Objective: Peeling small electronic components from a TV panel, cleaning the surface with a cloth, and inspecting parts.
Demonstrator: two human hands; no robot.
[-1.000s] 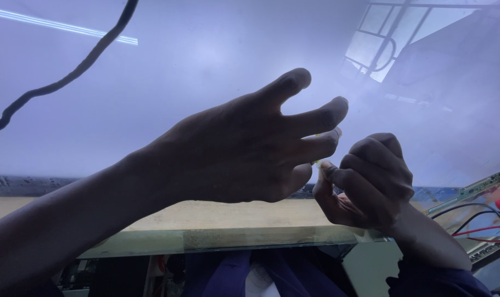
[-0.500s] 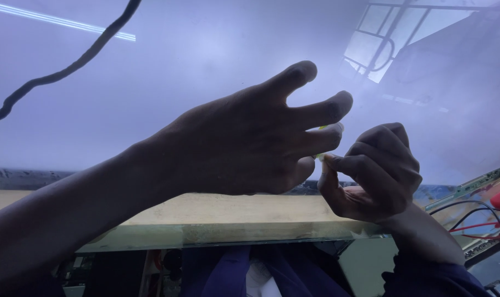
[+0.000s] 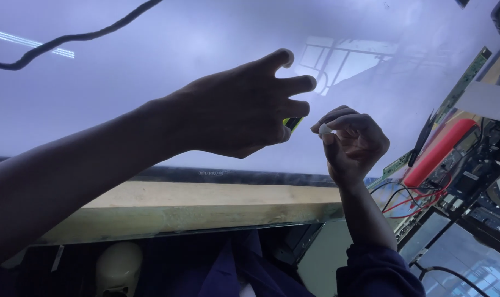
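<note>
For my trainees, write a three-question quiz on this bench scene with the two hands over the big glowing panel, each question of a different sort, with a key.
1. True or false: the left hand is spread above the lit panel.
2. Which lies to the right of the right hand? A) a red cylinder B) a blue bucket C) a green bottle
3. Fill in: the small thing half hidden under the left hand's fingers is yellow-green and ____.

Key
1. True.
2. A, the red cylinder, beside red and black wires.
3. Black: the small tool.
</note>
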